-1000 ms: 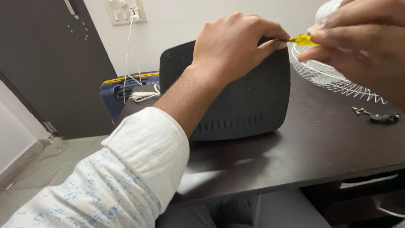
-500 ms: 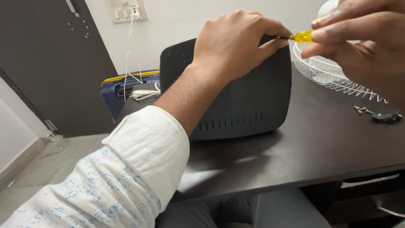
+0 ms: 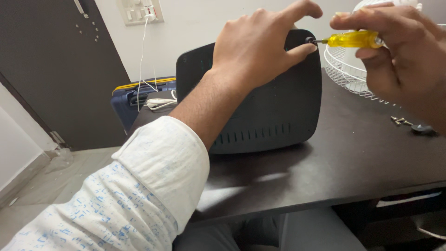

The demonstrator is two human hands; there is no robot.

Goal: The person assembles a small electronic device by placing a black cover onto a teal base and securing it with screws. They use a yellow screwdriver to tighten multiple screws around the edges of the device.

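My left hand (image 3: 253, 49) rests spread on the black casing (image 3: 260, 107); my right hand (image 3: 399, 51) pinches the yellow screwdriver (image 3: 353, 39), tip at the casing's top corner.

The left hand (image 3: 253, 49) is loosened on the casing's (image 3: 274, 107) top corner: the index finger, curled over the edge before, is now lifted and stretched out, with only the thumb pressed near the screw hole. The right hand (image 3: 404, 56) is drawn back to the right and lowered slightly, so more of the yellow screwdriver (image 3: 353, 39) is exposed. Its tip is now seen seated at the corner hole, previously hidden by fingers.
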